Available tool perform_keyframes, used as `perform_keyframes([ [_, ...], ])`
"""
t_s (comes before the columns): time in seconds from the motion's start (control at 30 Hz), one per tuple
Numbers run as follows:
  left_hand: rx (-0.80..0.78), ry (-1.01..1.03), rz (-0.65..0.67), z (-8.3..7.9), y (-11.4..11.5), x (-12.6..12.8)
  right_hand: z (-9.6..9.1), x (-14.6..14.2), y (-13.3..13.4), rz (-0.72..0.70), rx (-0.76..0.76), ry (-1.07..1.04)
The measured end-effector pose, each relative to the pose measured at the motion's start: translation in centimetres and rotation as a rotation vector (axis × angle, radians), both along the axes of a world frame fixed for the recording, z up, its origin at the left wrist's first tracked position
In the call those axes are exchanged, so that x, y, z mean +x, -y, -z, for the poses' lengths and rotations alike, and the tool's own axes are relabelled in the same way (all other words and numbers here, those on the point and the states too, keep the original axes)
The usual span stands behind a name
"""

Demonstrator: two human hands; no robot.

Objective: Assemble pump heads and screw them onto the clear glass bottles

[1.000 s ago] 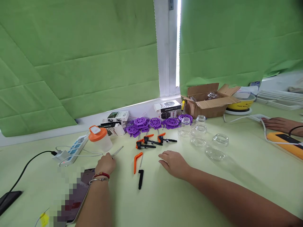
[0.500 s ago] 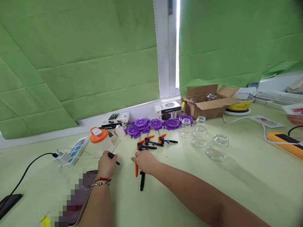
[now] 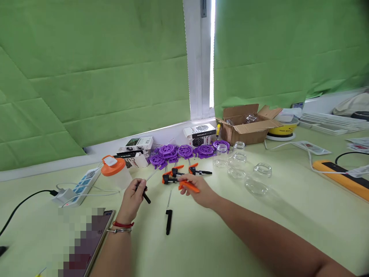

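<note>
My left hand (image 3: 135, 196) is closed around a black-handled piece (image 3: 147, 197) with a thin metal rod pointing up and right. In my right hand (image 3: 198, 190) is an orange plastic piece (image 3: 189, 187), gripped between thumb and fingers. A second black-handled rod (image 3: 168, 222) lies on the table between my hands, its rod pointing away from me. Just beyond my right hand lie three orange-and-black assemblies: a near one (image 3: 166, 178), a middle one (image 3: 176, 171) and a right one (image 3: 196, 170).
Purple wheel-shaped parts (image 3: 185, 151) lie along the back, near printed boxes (image 3: 200, 132). Clear jars (image 3: 221, 157) stand right of them, before a cardboard box (image 3: 245, 125). On the left are an orange-lidded container (image 3: 113, 167), a power strip (image 3: 86, 184) and a phone (image 3: 96, 246).
My right hand has picked up the orange piece from the table and moved right with it. My left hand has turned slightly, still holding the black-handled piece.
</note>
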State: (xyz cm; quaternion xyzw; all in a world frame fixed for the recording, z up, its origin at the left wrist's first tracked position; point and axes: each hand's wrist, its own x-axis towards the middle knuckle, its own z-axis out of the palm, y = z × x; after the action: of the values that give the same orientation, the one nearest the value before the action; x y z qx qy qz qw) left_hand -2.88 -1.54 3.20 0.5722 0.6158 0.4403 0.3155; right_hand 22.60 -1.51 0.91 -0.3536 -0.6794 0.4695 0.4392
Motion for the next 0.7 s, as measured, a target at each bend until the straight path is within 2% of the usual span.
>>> perform_keyframes([
  [0.07, -0.069, 0.032, 0.142, -0.5, 0.7, 1.7, 0.2, 3.0, 0.6, -0.004, -0.150, -0.168],
  [0.13, -0.075, -0.021, 0.264, -0.8, 1.4, 3.4, 0.0, 5.6, 1.2, -0.014, -0.230, -0.289],
  [0.27, -0.038, -0.039, 0.367, -0.8, 2.5, 6.2, -1.0, 8.4, 2.3, -0.067, -0.306, -0.464],
  [0.37, -0.089, 0.012, 0.369, -0.9, 3.1, 8.1, -1.6, 8.1, 2.5, 0.016, -0.371, -0.532],
  [0.47, -0.163, 0.055, 0.354, -1.1, 3.6, 9.6, -1.4, 7.4, 2.4, 0.150, -0.437, -0.482],
  [0.7, -0.129, 0.108, 0.229, -0.7, 3.8, 10.5, -0.1, 7.6, 1.9, 0.230, -0.363, -0.448],
])
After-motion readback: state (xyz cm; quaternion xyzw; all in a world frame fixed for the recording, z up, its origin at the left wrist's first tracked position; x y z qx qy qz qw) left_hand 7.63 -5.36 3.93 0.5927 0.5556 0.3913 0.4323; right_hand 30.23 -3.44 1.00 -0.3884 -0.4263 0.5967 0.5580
